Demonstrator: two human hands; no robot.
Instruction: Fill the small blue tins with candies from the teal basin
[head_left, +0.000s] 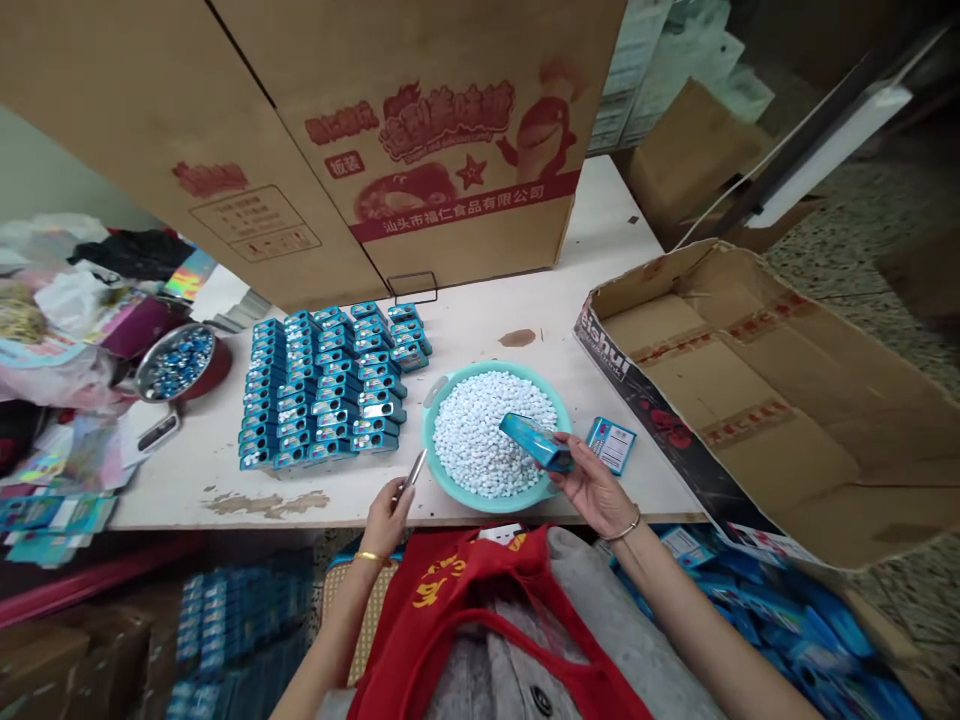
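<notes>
A teal basin [433,440] full of small white candies [472,430] stands near the table's front edge. My right hand [592,485] grips a small blue box [536,440], tilted over the candies at the basin's right side. Left of the basin, my left hand [391,510] is closed on a thin, shiny metal tool [414,470]; its exact kind cannot be made out. Another blue box [611,445] lies flat on the table, just right of the basin. Rows of blue boxes [322,385] with dark round openings on top are lined up to the left.
A large cardboard carton [450,230] rises behind the rows. To the right sits an open cardboard tray [720,380]. A metal bowl [180,365] of small blue and silver pieces stands at left. More blue boxes [787,620] lie below the table.
</notes>
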